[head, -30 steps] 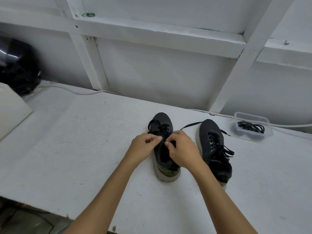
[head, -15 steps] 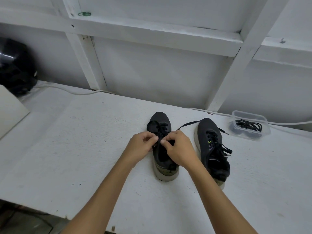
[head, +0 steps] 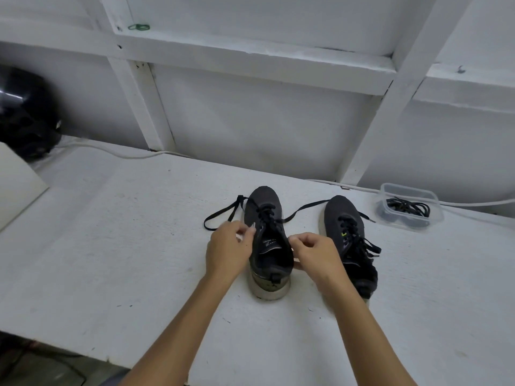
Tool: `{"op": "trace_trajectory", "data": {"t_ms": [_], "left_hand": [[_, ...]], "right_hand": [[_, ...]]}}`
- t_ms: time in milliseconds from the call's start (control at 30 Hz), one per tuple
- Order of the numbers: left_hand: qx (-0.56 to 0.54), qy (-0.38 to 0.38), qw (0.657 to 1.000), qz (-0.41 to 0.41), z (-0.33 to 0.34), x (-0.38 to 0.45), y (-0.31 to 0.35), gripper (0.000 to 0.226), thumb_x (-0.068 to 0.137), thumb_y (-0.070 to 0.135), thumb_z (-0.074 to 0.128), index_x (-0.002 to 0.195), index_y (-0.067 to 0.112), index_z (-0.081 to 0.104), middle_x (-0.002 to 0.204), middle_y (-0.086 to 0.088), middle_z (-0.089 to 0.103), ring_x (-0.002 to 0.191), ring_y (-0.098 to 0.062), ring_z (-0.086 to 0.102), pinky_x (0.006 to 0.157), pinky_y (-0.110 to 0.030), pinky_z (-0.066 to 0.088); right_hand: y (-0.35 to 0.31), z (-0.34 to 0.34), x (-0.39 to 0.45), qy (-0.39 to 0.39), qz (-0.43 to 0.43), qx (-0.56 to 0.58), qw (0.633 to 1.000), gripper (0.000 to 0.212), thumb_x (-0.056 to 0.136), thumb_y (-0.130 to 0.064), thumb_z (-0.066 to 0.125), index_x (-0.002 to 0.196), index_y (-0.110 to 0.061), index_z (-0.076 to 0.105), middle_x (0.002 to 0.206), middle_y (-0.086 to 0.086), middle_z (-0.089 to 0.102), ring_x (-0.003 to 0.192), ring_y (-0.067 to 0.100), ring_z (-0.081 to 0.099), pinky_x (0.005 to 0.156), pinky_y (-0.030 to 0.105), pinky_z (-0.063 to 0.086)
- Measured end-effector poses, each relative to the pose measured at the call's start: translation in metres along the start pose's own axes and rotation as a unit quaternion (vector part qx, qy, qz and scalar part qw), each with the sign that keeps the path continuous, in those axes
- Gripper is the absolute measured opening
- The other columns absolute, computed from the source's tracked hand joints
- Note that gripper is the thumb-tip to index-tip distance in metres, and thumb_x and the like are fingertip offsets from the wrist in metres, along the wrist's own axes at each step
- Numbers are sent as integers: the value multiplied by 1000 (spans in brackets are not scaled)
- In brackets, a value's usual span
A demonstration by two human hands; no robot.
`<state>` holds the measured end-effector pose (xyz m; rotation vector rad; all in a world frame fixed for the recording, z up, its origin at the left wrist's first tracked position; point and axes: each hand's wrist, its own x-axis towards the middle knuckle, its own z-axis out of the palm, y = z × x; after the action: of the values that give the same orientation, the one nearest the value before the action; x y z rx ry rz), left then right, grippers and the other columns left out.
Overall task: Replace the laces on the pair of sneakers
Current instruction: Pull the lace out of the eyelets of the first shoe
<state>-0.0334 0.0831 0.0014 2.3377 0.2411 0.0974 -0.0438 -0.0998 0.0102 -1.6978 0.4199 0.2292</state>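
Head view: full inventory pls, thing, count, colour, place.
sneakers: 2, dark grey with pale soles, mid table; left sneaker between the hands, right sneaker beside it
loose lace ends: black, trailing from the left sneaker onto the table
plastic container: 1, clear, far right, holding spare laces, black
table: 1, white
cable: white, along the back edge
dark rounded object: 1, black, far left; identity unclear
green band: 1, on upper ledge
left hand: 1, at the left sneaker's collar
right hand: 1, opposite side
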Motion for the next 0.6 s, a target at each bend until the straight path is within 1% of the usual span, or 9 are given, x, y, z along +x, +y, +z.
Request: {"op": "trace_trajectory", "data": {"t_ms": [67, 133, 200, 267, 333, 400, 467, 533, 600], "left_hand": [[-28, -37, 999, -10, -1, 2, 3, 37, 101, 37, 53, 73, 15, 62, 73, 3, 64, 68, -11, 58, 62, -27, 42], [-30, -45, 998, -20, -7, 3, 10, 45, 103, 37, 48, 67, 11, 55, 64, -2, 57, 63, -12, 52, 55, -22, 35], [-25, -59, 998, -29, -13, 6, 13, 48, 104, 38, 44, 69, 9, 57, 67, -5, 59, 68, -16, 55, 56, -21, 35], [-41, -98, 993, -48, -20, 9, 12, 50, 104, 43, 42, 79, 5, 62, 78, -10, 66, 77, -22, 61, 63, -28, 41], [-112, -166, 977, -67, -26, 11, 10, 39, 100, 49, 48, 90, 20, 71, 90, 2, 72, 89, -13, 66, 78, -28, 49], [-154, -233, 959, -51, -26, 7, 11, 22, 93, 52, 58, 104, 40, 71, 103, 18, 72, 102, -2, 65, 92, -29, 51], [-137, -252, 958, -16, -21, 2, 11, 22, 87, 46, 68, 109, 45, 66, 106, 21, 69, 102, 2, 63, 91, -27, 52], [-113, -230, 967, 7, -16, -1, 14, 33, 80, 42, 74, 111, 43, 63, 105, 19, 68, 99, 1, 64, 87, -27, 53], [-98, -214, 972, 4, -16, -1, 17, 38, 77, 40, 76, 113, 39, 63, 104, 18, 67, 96, -3, 64, 81, -25, 52]], "right_hand": [[-1, 6, -3, -21, 9, 30, 999, 18, 99, -14, 63, 89, -7, 76, 86, 9, 77, 89, 27, 75, 77, 40, 64], [1, 15, -5, -33, 14, 46, 998, 16, 100, -11, 62, 92, -7, 76, 88, 10, 77, 89, 28, 75, 78, 41, 64], [3, 22, -5, -33, 15, 41, 998, 15, 99, -12, 63, 92, -11, 76, 88, 7, 77, 88, 27, 75, 80, 42, 64], [2, 24, -2, -27, -6, 9, 1000, 12, 97, -17, 66, 91, -19, 77, 89, 0, 77, 90, 25, 74, 81, 40, 63], [-2, 21, 3, -20, -49, -21, 998, 8, 94, -25, 71, 93, -27, 78, 91, -11, 76, 90, 16, 73, 84, 37, 62], [-9, 16, 8, -40, -70, -42, 996, 7, 93, -28, 73, 95, -29, 80, 91, -17, 76, 89, 6, 71, 83, 33, 61], [-17, 15, 11, -73, -62, -60, 994, 8, 93, -27, 73, 93, -26, 80, 88, -15, 76, 87, 6, 70, 78, 31, 61], [-23, 13, 18, -95, -57, -92, 990, 9, 95, -25, 70, 91, -22, 78, 89, -10, 76, 89, 11, 70, 79, 33, 61], [-30, 9, 25, -107, -60, -130, 984, 12, 99, -25, 63, 95, -17, 71, 97, -3, 74, 94, 17, 72, 80, 38, 63]]}}
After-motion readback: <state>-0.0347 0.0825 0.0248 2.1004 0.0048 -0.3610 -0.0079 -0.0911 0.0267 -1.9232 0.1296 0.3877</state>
